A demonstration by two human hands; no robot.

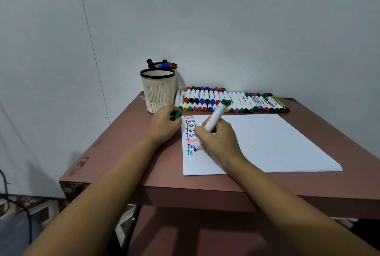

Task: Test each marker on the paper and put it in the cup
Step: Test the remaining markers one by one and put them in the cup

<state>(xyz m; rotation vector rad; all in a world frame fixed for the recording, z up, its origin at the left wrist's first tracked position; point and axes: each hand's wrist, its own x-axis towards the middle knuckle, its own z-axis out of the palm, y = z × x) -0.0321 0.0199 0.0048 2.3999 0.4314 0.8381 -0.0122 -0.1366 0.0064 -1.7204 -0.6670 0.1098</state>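
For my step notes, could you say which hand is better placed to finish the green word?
Right: the right hand grips the green marker, tip at the paper by "Te"; the left hand only holds its cap.

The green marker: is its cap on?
Off: the green marker touches the paper with a bare tip; the left hand holds the cap.

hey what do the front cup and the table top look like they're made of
The front cup looks like moulded plastic, matte cream with a black rim: its wall has thin slotted ribs. The table top seems to be laminated or painted board, smooth reddish-brown with a dull sheen; the worn left corner shows rougher material beneath.
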